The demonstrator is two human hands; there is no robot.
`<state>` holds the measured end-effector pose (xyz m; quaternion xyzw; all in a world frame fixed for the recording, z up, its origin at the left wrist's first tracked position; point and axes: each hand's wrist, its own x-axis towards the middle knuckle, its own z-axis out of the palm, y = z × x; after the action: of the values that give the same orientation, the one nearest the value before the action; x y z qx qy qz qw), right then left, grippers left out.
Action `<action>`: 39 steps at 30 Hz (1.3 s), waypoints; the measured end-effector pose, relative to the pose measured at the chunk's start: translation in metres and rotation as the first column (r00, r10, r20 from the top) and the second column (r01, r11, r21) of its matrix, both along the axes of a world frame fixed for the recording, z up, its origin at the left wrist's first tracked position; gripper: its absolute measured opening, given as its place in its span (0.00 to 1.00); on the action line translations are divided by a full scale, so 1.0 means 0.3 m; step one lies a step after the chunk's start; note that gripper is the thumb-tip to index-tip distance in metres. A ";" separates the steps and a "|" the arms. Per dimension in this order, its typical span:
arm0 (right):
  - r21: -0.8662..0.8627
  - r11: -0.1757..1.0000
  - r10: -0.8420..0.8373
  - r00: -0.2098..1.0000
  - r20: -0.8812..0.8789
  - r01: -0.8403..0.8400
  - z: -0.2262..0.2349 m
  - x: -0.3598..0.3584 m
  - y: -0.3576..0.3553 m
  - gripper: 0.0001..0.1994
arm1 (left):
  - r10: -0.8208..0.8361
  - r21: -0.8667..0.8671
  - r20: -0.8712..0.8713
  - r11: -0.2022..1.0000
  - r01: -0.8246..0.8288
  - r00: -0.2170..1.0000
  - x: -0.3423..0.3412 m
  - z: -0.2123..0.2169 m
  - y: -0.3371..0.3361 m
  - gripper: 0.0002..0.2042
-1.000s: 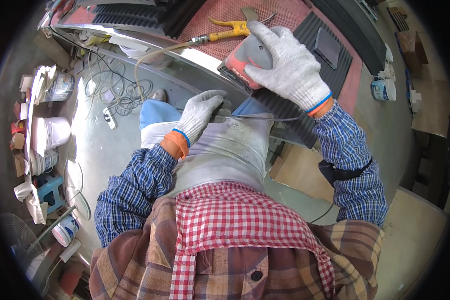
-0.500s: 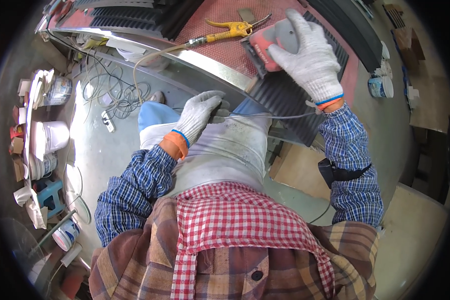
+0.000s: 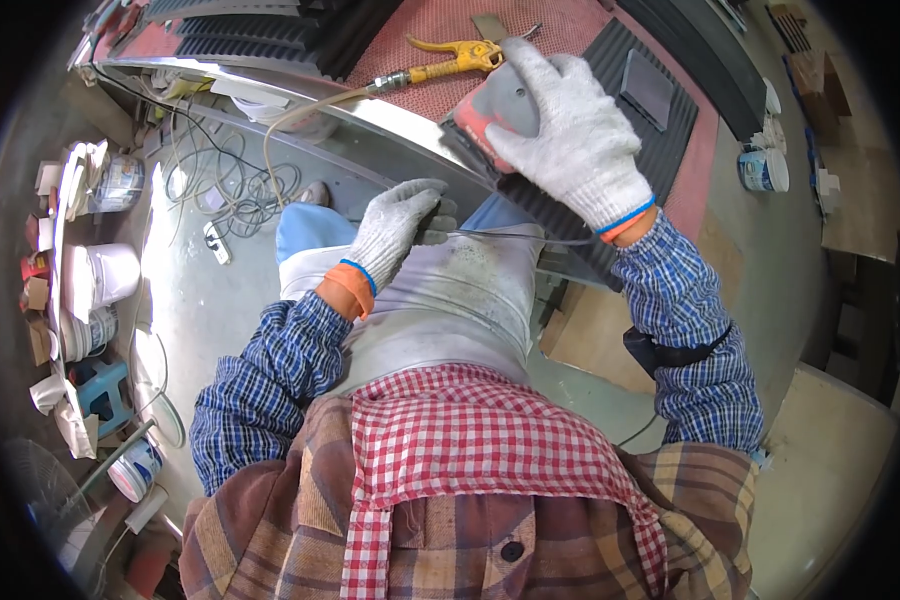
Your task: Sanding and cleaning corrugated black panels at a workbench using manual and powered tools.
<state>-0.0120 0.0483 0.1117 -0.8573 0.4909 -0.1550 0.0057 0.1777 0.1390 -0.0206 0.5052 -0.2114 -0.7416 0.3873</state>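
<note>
My right hand (image 3: 580, 140), in a white knit glove, is wrapped over the top of a red and grey power sander (image 3: 505, 105). The sander is over the near-left edge of a black ribbed panel (image 3: 610, 75); whether its base touches is hidden. Lower and to the left, my gloved left hand (image 3: 400, 225) is closed around the sander's dark cord (image 3: 520, 236), in front of the white apron. The cord stretches from its fingers toward my right wrist. A yellow air blow gun (image 3: 455, 62) lies on the red mesh mat (image 3: 390, 45) beyond the sander.
A dark flat rectangular piece (image 3: 647, 88) lies on the ribbed panel. More black ribbed pieces (image 3: 240, 38) are stacked at the far left. Coiled cables (image 3: 240, 180) lie on the floor, buckets (image 3: 110, 272) line the left, and another bucket (image 3: 762, 170) stands right.
My right hand has moved the sander left and nearer, toward the panel's edge. The flat dark piece on the panel has come into view. My left hand has hardly moved.
</note>
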 end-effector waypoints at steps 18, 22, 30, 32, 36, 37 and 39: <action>-0.134 0.969 -0.216 0.975 -0.058 0.207 0.002 -0.058 -0.104 0.39 | 0.013 -0.009 -0.011 1.000 -0.013 1.000 0.012 0.001 -0.001 0.22; -0.115 0.958 -0.258 0.965 0.045 0.261 0.004 -0.098 -0.126 0.40 | 0.085 -0.015 -0.047 0.996 -0.086 0.995 0.024 -0.019 0.007 0.20; 0.055 0.972 -0.225 0.974 -0.041 0.227 0.006 -0.053 -0.076 0.40 | 0.023 -0.021 -0.029 0.999 -0.024 0.999 0.027 -0.019 0.015 0.23; 0.152 0.959 -0.230 0.970 -0.075 0.239 0.030 -0.034 -0.062 0.40 | 0.030 -0.016 -0.032 0.999 -0.031 0.999 0.029 -0.024 0.011 0.23; 0.131 0.978 -0.155 0.987 -0.047 0.160 0.027 0.000 0.006 0.39 | 0.044 -0.003 -0.038 0.999 -0.044 0.998 0.034 -0.043 0.002 0.22; 0.111 0.984 -0.131 0.990 -0.052 0.136 0.027 0.004 0.025 0.39 | 0.038 -0.003 -0.039 0.999 -0.038 0.999 0.031 -0.040 0.000 0.22; 0.071 0.994 -0.076 0.996 -0.048 0.079 0.016 0.013 0.044 0.39 | 0.013 -0.019 -0.030 1.000 -0.013 0.999 0.027 -0.033 -0.002 0.22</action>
<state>-0.0080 0.0615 0.1165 -0.8401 0.5292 -0.1178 0.0200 0.1860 0.1383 -0.0304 0.4917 -0.2093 -0.7446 0.3999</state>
